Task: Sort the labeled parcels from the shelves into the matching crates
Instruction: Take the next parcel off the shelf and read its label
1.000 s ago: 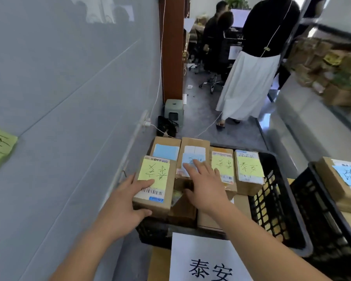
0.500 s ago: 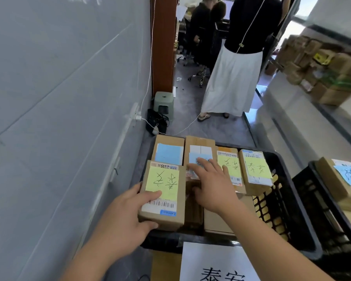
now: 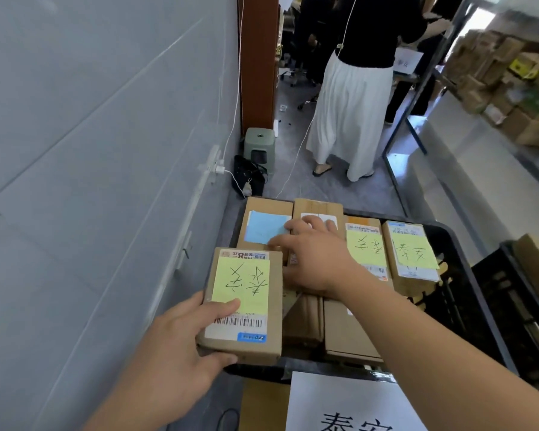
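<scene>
Cardboard, flat and brown, makes up the parcel with the yellow-green handwritten note [image 3: 245, 301] at the near left corner of the black plastic crate [image 3: 467, 275]. Its long axis runs away from the wearer, and it rests on the parcels below. The left hand [image 3: 181, 343] grips its near left corner, thumb curled over the top onto the note's lower edge and fingers curled under the near edge, so this hand is the nearer one for settling it. Just right and farther back, the right hand [image 3: 315, 259] lies on the middle parcel with white labels [image 3: 318, 209], fingers spread and fairly straight, their tips reaching onto the blue-noted parcel [image 3: 266, 227] beside it. Further right lie two more yellow-noted parcels [image 3: 386, 250]. Compared with half a second ago, the right hand has slid leftward toward the blue note, while the left hand's hold looks unchanged.
</scene>
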Demonstrator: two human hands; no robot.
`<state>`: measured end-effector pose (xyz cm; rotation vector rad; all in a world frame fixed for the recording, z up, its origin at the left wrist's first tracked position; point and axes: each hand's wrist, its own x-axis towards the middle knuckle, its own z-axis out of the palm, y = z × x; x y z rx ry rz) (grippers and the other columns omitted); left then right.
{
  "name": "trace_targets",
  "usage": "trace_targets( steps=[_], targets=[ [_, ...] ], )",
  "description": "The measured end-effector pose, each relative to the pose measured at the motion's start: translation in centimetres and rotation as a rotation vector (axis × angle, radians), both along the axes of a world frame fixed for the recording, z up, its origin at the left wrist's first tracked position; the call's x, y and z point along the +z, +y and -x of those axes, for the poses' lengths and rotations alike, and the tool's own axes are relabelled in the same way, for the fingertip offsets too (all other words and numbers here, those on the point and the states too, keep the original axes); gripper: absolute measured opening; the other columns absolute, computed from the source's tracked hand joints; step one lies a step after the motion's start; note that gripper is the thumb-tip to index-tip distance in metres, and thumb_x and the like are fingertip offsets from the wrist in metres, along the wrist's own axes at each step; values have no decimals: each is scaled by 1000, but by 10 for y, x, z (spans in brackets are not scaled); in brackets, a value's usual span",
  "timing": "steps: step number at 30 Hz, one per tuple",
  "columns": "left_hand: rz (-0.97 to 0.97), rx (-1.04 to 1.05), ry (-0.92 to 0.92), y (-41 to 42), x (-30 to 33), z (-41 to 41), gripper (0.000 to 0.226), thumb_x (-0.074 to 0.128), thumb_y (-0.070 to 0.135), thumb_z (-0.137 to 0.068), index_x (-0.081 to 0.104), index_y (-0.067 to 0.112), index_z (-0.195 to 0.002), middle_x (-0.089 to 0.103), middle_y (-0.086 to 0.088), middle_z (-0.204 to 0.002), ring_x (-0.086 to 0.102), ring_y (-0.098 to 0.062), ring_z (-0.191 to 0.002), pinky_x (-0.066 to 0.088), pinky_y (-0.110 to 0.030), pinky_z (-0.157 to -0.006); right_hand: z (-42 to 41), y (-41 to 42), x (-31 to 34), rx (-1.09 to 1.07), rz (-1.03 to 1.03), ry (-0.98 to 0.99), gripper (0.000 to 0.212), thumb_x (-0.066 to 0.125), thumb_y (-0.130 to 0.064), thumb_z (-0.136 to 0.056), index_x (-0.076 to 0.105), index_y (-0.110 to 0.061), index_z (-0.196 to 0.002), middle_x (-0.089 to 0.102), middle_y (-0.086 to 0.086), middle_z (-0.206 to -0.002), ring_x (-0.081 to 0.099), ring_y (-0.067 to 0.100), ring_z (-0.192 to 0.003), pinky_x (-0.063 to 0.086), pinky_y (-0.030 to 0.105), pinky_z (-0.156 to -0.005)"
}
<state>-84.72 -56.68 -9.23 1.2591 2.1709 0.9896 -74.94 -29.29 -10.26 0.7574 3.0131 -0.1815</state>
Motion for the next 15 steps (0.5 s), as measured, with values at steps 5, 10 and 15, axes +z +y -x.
trace_targets(
  steps=[5, 10, 15],
  targets=[
    [20, 8, 25, 8, 6, 0, 71, 92, 21, -68, 63, 51, -126, 50, 44, -124, 50, 18, -115, 39, -1, -94, 4, -2, -11, -55, 40, 64, 41, 57, -58, -92, 56, -50, -133, 46, -7, -147, 22, 31, -147, 12, 65, -119],
    [96, -54, -33, 18, 13, 10, 70, 94, 27, -64, 65, 53, -121, 55, 44, -118, 53, 19, -110, 45, -7, -94, 7, 4, -17, -63, 91, 72, 46, 62, -44, -95, 52, -48, -140, 39, -4, -151, 13, 34, -150, 0, 68, -119],
    [91, -27, -29, 30, 15, 18, 68, 94, 20, -65, 67, 51, -120, 58, 42, -114, 56, 18, -106, 50, -13, -93, 0, 17, -14, -51, 244, 89, 34, 43, -46, -106, 57, -46, -137, 39, -11, -151, 10, 30, -150, 2, 63, -119]
  ],
)
